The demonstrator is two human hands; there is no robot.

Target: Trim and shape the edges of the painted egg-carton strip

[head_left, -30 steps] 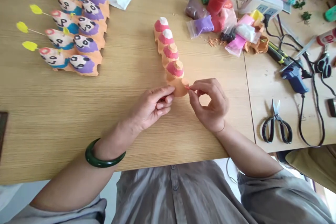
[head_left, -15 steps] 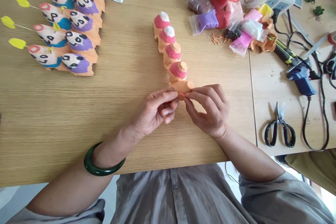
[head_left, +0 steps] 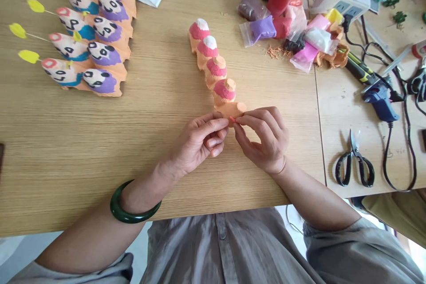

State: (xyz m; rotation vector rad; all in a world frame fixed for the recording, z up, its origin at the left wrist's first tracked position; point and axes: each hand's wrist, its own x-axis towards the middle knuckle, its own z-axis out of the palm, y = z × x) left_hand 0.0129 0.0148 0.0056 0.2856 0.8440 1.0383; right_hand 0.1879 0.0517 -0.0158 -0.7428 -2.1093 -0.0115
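Painted panda figures [head_left: 89, 53]: ranked in two rows at the far left corner of the table, well apart from both hands; probably parked there out of the way.
Left hand [head_left: 199, 140]: closed, fingers curled, thumb and forefinger tips pinched on the small red piece; heel seemingly rested on the table near the front edge, likely for steadiness.
Small red piece [head_left: 232, 119]: nipped between the fingertips of both hands, just beside the near end of the carton strip; a tip grip suited to so small a bit.
Carton strip [head_left: 216, 73]: flat on the table, running from the middle toward the far edge; four cones capped pink, the nearest bare orange and turned toward the hands, apparently for easy reach.
Right hand [head_left: 266, 142]: closed in a fingertip pinch on the same piece, remaining fingers arched above the table.
Clay bags [head_left: 262, 29]: heaped toward the far right corner, near but apart.
Scissors [head_left: 354, 168]: flat on the adjoining table by its front edge, untouched.
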